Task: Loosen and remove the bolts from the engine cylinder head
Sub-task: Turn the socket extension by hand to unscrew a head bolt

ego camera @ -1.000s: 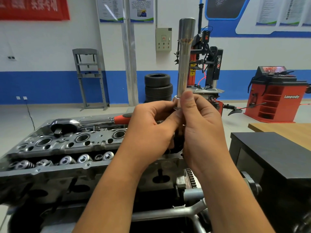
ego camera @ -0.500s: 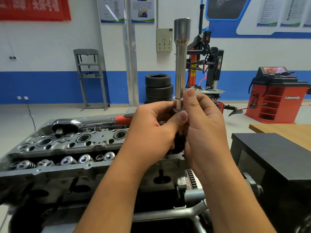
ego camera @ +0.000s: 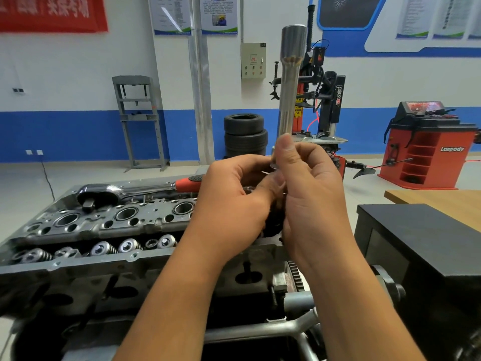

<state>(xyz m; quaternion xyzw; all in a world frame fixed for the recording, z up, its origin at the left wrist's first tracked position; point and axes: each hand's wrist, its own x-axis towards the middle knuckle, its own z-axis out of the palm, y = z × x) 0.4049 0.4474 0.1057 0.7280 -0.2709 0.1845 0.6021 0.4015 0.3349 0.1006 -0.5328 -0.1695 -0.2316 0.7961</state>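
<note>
Two hands, left hand (ego camera: 234,201) and right hand (ego camera: 309,194), still pinching the upright long socket extension (ego camera: 289,84), now rotated slightly; bolt extraction continues above cylinder head (ego camera: 109,225).

Open above the cylinder head (ego camera: 109,222) at left, barring the ratchet (ego camera: 135,190) across its far edge; black box (ego camera: 421,230) crowding right.

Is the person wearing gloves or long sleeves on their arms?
No. Both the left hand and the right hand are bare, with no gloves, rings or watch in view. Both forearms are bare too, with no sleeve showing as far down as the picture goes. Fingernails are short.
</note>
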